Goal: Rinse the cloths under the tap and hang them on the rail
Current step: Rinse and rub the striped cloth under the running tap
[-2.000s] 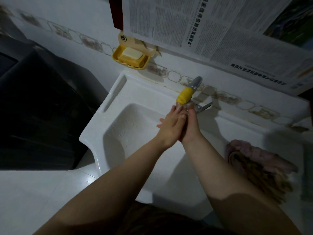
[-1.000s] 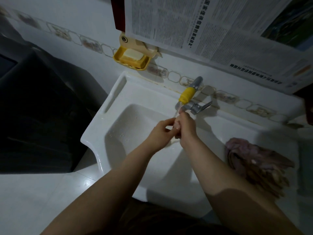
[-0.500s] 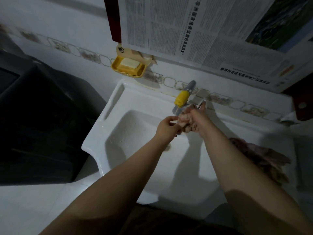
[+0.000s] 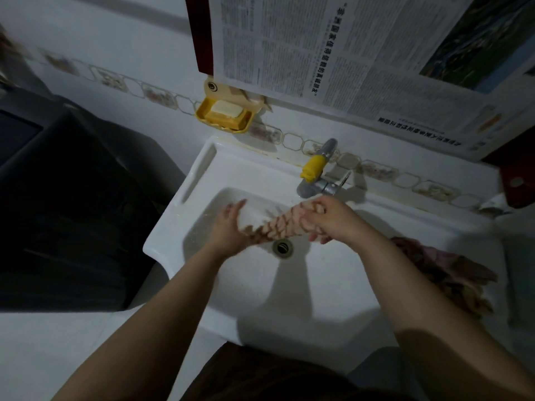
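A pale cloth with a brown pattern [image 4: 278, 225] is stretched across the white sink [image 4: 289, 285], just above the drain [image 4: 282, 247]. My right hand [image 4: 324, 219] grips its right end below the tap [image 4: 314, 175], which has a yellow sleeve. My left hand [image 4: 231, 227] holds the cloth's left end, fingers partly spread; this part is blurred. A heap of pink and brown cloths [image 4: 445, 273] lies on the sink's right ledge. No rail is in view.
A yellow soap dish with a bar of soap [image 4: 224, 114] hangs on the tiled wall. Newspaper sheets [image 4: 347, 53] hang above the sink. A dark appliance [image 4: 66, 198] stands to the left, with white floor below it.
My hands were together under the tap. They have since moved apart and lower, and the patterned cloth now stretches between them over the drain. The camera tilted slightly.
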`<move>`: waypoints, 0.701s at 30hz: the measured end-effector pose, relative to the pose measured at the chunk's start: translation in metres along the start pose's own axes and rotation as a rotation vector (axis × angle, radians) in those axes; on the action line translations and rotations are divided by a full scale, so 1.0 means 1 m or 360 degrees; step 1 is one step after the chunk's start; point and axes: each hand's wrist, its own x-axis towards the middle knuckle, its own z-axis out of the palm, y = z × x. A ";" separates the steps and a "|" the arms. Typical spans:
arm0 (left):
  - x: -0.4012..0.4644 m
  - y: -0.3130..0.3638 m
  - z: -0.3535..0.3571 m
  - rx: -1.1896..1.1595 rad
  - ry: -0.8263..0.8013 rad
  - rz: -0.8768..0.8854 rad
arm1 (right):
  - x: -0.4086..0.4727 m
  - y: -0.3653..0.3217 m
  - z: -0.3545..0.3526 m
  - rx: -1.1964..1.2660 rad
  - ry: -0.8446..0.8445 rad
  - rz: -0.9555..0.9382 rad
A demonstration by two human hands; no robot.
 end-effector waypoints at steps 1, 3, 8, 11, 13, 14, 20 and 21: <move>-0.009 0.011 0.004 -0.0016 -0.0184 0.0208 | -0.004 -0.006 0.008 0.0093 -0.0144 -0.0018; -0.027 0.029 0.017 -0.0432 -0.0444 0.0371 | -0.011 -0.015 0.018 0.0277 -0.0397 -0.0018; -0.034 0.032 0.027 -0.1178 -0.0293 0.0171 | -0.024 -0.019 -0.002 0.0618 -0.0487 0.0001; -0.028 0.032 0.010 -0.1130 -0.0262 0.0230 | -0.024 -0.001 -0.026 0.0218 -0.0265 0.0010; -0.025 0.037 -0.002 -0.0937 -0.0313 0.0316 | -0.025 0.013 -0.035 0.0193 -0.0236 0.0089; -0.024 0.040 -0.008 -0.0816 -0.0315 0.0376 | -0.026 0.019 -0.036 0.0243 -0.0242 0.0106; -0.017 0.050 -0.038 0.0462 -0.0244 0.0596 | -0.037 0.030 -0.030 0.0549 0.0089 0.0017; -0.015 0.045 -0.040 0.0688 -0.0234 0.0583 | -0.040 0.024 -0.029 0.0542 0.0127 -0.0005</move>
